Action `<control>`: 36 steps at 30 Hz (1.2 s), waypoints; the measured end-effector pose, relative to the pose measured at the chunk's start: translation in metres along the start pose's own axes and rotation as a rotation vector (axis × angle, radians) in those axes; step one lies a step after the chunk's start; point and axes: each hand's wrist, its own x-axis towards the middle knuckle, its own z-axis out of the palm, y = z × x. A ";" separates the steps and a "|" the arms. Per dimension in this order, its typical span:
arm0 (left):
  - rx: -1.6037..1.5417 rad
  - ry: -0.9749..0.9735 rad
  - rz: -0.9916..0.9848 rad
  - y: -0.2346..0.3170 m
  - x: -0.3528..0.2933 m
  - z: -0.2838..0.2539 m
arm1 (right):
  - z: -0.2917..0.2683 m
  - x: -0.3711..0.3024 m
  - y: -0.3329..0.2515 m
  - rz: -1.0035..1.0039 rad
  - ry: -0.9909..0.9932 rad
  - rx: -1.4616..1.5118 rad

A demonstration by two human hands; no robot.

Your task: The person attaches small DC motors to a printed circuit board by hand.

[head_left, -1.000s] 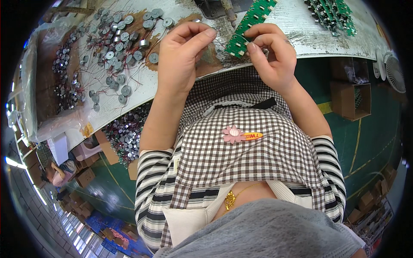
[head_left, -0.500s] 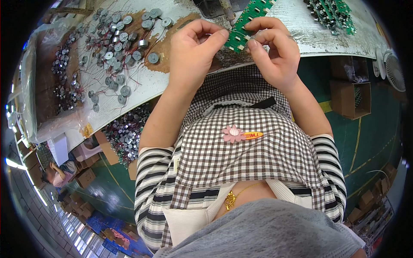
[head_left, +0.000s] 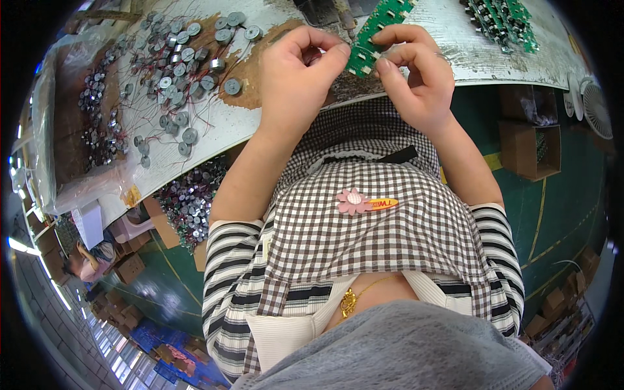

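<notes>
A narrow green circuit board (head_left: pixel 382 23) with small pale parts lies at the bench's near edge, between my hands. My left hand (head_left: pixel 296 78) is closed at its left side, thumb and forefinger pinched; what they hold is hidden. My right hand (head_left: pixel 421 81) is curled at the right side, thumb against a finger near the board's lower end. Another right fingertip touches the board's edge. A thin pale wire (head_left: pixel 361 49) crosses the board between the hands; which fingers grip it I cannot make out. Just beyond stands a brownish rod (head_left: pixel 344 14), its tip close to the board.
Many small round metal motors (head_left: pixel 185 55) with red wires lie spread over the bench's left. More fill a plastic-lined box (head_left: pixel 68 146) and a carton below the bench. A stack of green circuit boards (head_left: pixel 504 26) sits at right. An open carton (head_left: pixel 532 156) stands below.
My left hand has shifted slightly to the right, its fingertips nearer the board's left edge. The right hand and the board have barely moved.
</notes>
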 end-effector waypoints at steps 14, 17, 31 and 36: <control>-0.073 -0.052 -0.027 -0.002 -0.004 0.001 | 0.005 -0.004 0.002 -0.014 0.105 -0.041; -0.064 -0.035 0.004 -0.005 -0.002 0.002 | 0.007 -0.004 0.002 0.017 0.116 -0.036; -0.002 -0.038 -0.011 -0.006 -0.005 0.002 | 0.006 -0.010 0.003 0.052 0.030 -0.019; -0.038 0.040 0.051 -0.009 0.002 0.005 | 0.009 -0.003 0.000 0.090 0.043 0.003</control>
